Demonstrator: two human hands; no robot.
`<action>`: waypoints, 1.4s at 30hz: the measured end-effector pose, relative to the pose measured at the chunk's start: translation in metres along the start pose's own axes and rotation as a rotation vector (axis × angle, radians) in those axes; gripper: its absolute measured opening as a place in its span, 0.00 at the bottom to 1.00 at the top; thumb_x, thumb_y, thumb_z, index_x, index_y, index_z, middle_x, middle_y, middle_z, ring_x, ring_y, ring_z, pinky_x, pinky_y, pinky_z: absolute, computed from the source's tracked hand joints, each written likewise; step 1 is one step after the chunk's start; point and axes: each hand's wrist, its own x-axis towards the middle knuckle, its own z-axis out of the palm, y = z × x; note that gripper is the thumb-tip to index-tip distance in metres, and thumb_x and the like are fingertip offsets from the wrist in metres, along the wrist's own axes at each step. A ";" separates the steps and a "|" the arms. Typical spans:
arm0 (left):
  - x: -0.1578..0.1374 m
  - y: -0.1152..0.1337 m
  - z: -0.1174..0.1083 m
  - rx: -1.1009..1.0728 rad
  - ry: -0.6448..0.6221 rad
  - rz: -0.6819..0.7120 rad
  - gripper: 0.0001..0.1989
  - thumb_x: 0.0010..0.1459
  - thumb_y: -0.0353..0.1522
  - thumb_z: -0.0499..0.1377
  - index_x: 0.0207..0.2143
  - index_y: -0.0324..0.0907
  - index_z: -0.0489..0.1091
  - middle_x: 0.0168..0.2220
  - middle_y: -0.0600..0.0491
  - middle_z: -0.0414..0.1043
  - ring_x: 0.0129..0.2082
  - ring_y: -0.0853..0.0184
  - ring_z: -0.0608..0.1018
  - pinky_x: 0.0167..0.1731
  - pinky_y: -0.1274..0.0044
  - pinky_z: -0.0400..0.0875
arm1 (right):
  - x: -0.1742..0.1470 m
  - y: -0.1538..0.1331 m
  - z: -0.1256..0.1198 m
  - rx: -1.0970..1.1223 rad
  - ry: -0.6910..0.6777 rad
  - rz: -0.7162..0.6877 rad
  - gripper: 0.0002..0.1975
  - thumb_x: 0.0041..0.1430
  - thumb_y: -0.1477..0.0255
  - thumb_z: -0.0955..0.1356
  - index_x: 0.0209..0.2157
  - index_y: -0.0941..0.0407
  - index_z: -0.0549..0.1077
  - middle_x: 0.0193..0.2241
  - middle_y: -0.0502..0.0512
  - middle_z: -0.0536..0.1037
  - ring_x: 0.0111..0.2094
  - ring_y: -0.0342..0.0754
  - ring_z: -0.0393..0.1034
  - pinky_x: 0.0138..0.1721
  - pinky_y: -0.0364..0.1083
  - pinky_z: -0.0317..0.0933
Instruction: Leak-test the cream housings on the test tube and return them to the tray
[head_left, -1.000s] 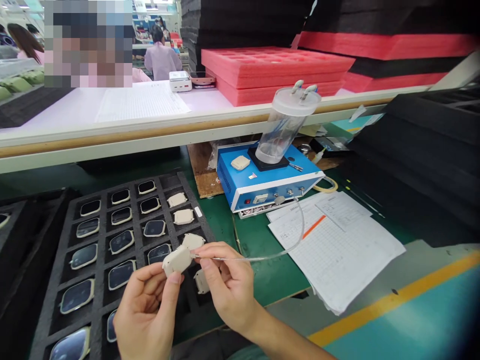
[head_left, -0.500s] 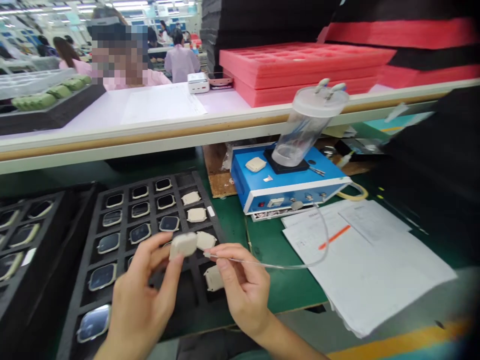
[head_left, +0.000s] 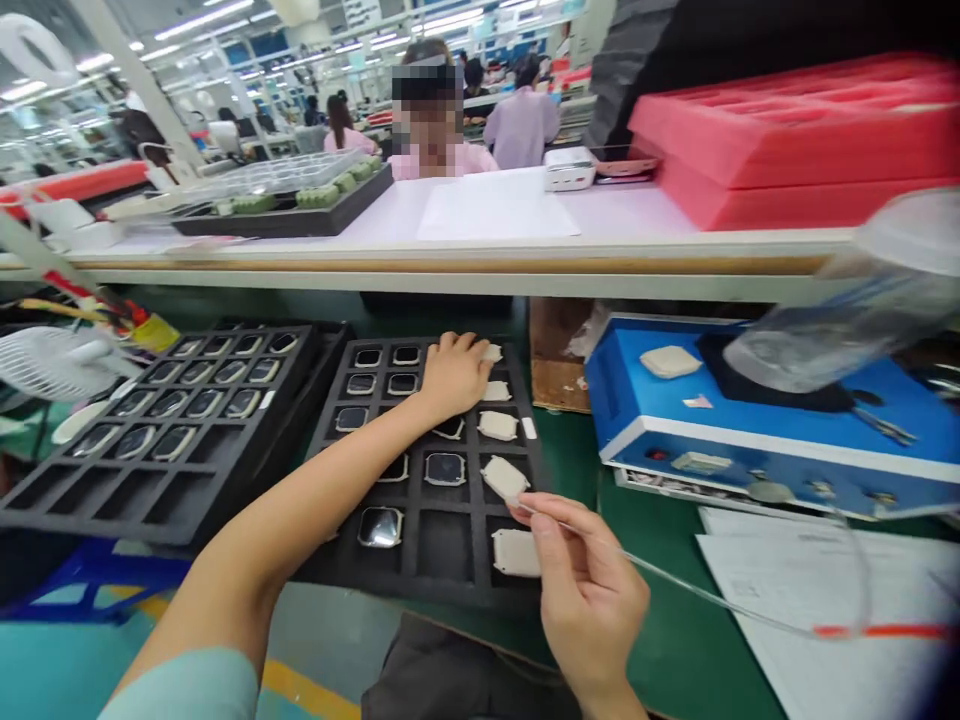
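Observation:
My left hand (head_left: 454, 375) reaches to the back of the near black foam tray (head_left: 442, 545). Its fingertips are on a cream watch case (head_left: 492, 353) in the far right slot, partly hidden by the fingers. In my right hand (head_left: 592, 580), thumb and fingers pinch a thin clear tube (head_left: 697, 590) near its end. The tube's tip lies close to another cream watch case (head_left: 504, 478) in the right column. Dark-faced watches (head_left: 445, 468) fill several other slots; some are hidden under my left forearm.
A second foam tray (head_left: 135, 500) of watches stands at left, beside a white fan (head_left: 49, 365). On the right, a blue control box (head_left: 622, 400) carries a clear cylinder (head_left: 825, 320) and a cream case. Papers (head_left: 795, 590) lie below it. A shelf (head_left: 480, 255) crosses behind.
My left hand has carried the cream watch case forward to the far right slot. My right hand still pinches the tube. The view has turned left, showing more of the second tray.

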 end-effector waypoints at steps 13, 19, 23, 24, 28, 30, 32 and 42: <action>-0.152 -0.050 -0.094 0.226 -0.067 -0.099 0.14 0.70 0.37 0.57 0.49 0.42 0.81 0.57 0.44 0.81 0.64 0.55 0.76 0.65 0.64 0.64 | -0.014 -0.016 0.002 -0.033 0.115 0.242 0.17 0.59 0.57 0.78 0.33 0.57 0.81 0.34 0.56 0.84 0.30 0.49 0.81 0.37 0.48 0.75; -0.193 -0.140 -0.165 0.340 0.072 -0.534 0.17 0.70 0.34 0.52 0.42 0.36 0.80 0.39 0.49 0.85 0.45 0.61 0.85 0.54 0.66 0.76 | -0.011 -0.008 -0.002 -0.042 0.037 0.170 0.13 0.60 0.61 0.78 0.33 0.57 0.82 0.33 0.55 0.85 0.29 0.47 0.83 0.36 0.44 0.77; -0.168 -0.160 -0.171 0.286 0.061 -0.603 0.11 0.63 0.36 0.62 0.37 0.37 0.78 0.34 0.53 0.84 0.51 0.54 0.85 0.60 0.58 0.72 | -0.010 0.001 -0.005 -0.036 -0.006 0.093 0.08 0.64 0.66 0.76 0.36 0.57 0.83 0.34 0.55 0.86 0.30 0.46 0.84 0.36 0.41 0.78; -0.160 -0.162 -0.171 0.273 0.061 -0.612 0.07 0.60 0.34 0.64 0.34 0.38 0.77 0.33 0.52 0.84 0.53 0.51 0.84 0.61 0.54 0.70 | -0.010 0.003 -0.006 -0.031 -0.009 0.079 0.07 0.65 0.67 0.76 0.37 0.56 0.83 0.34 0.55 0.86 0.31 0.46 0.85 0.36 0.41 0.78; -0.144 -0.161 -0.174 0.245 0.088 -0.626 0.09 0.52 0.21 0.65 0.24 0.42 0.71 0.33 0.46 0.83 0.57 0.35 0.80 0.61 0.38 0.64 | -0.006 0.005 -0.004 -0.014 -0.005 0.059 0.05 0.68 0.69 0.73 0.39 0.55 0.83 0.35 0.53 0.86 0.32 0.46 0.85 0.35 0.40 0.79; -0.151 -0.142 -0.168 0.209 0.166 -0.611 0.07 0.57 0.22 0.61 0.30 0.42 0.75 0.36 0.43 0.83 0.59 0.32 0.79 0.60 0.33 0.61 | -0.005 0.005 -0.002 0.009 0.001 0.070 0.04 0.69 0.69 0.72 0.41 0.54 0.82 0.34 0.52 0.86 0.33 0.46 0.86 0.36 0.40 0.79; -0.165 -0.106 -0.151 0.048 0.333 -0.573 0.11 0.60 0.27 0.59 0.44 0.41 0.79 0.41 0.44 0.85 0.56 0.37 0.81 0.61 0.35 0.62 | -0.004 0.004 -0.001 0.032 0.009 0.081 0.04 0.70 0.69 0.72 0.43 0.53 0.81 0.35 0.51 0.85 0.33 0.46 0.86 0.36 0.41 0.79; -0.188 0.060 -0.025 -1.051 0.137 -0.342 0.19 0.65 0.33 0.62 0.56 0.38 0.77 0.47 0.44 0.86 0.46 0.61 0.88 0.48 0.76 0.83 | 0.002 0.009 0.000 -0.008 -0.043 -0.065 0.10 0.72 0.76 0.67 0.45 0.50 0.80 0.43 0.54 0.85 0.46 0.48 0.82 0.48 0.46 0.79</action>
